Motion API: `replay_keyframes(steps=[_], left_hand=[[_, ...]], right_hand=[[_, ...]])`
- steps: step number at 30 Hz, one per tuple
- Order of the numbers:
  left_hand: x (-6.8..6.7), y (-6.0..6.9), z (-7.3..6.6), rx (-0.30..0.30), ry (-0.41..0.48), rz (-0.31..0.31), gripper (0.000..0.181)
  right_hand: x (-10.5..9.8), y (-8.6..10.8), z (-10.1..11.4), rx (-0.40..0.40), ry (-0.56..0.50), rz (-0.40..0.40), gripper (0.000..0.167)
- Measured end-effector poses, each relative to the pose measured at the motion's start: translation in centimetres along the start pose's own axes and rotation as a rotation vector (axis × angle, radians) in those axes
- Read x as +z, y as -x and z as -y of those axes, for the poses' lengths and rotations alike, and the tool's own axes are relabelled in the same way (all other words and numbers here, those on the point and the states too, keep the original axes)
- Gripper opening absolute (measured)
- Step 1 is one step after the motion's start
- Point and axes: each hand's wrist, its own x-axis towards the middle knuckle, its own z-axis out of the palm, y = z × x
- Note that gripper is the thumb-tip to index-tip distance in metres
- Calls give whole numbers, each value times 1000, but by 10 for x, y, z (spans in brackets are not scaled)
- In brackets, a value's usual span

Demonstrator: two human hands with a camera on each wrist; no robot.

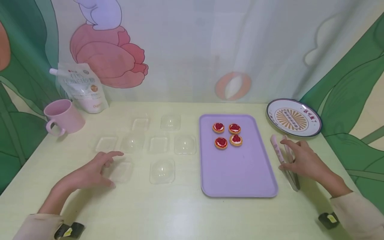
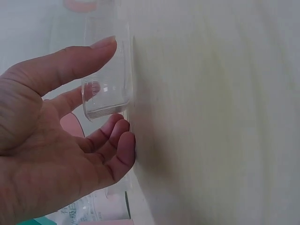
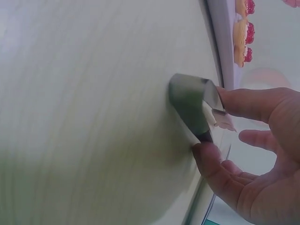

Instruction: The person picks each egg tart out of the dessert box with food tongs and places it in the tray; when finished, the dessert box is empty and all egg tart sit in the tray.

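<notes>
My left hand is around a small clear square plastic container on the table, thumb on the near side and index finger stretched past the far side. In the left wrist view the fingers stand apart about the container's wall; whether they touch it is hard to tell. On the right, my right hand holds metal tongs with pale pink handles, thumb on one side and fingers on the other. The tongs' bent metal end lies against the table in the right wrist view.
Several more clear containers and domed lids stand in rows at the left middle. A purple tray bears several small red-topped tarts. Behind the tongs is a patterned plate. A pink mug and a pouch stand back left.
</notes>
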Motion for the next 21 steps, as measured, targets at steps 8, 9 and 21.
replay_keyframes(steps=[8,9,21], left_hand=[[6,-7,-3,8,-24,4,93],[6,-8,-4,8,-23,11,94],[-20,3,-5,-58,2,9,88]], right_hand=[[1,-3,-3,-5,21,-7,83],[2,-3,-3,-4,22,-7,83],[-18,-9,3,-16,30,-116,70]])
